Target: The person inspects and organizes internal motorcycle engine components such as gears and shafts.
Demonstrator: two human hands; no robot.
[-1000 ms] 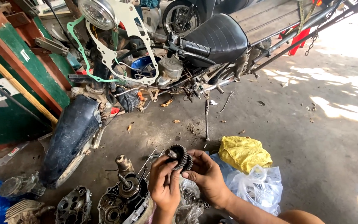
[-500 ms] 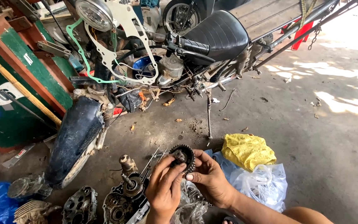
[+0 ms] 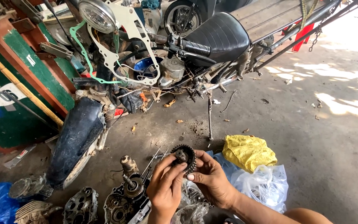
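since both hands, left hand and right hand, pinch the greasy gear by fingertips, it could slip onto the engine case below.

gear's lower half behind fingers; left wrist cut off by bottom edge

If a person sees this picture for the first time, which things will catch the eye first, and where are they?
First comes the dark toothed gear, low in the middle, held up between the left hand and the right hand. Behind it, across the top, stands a stripped motorcycle with a black seat and a round headlight. A yellow cloth lies on a plastic bag at the right, and engine parts sit on the floor at the lower left.
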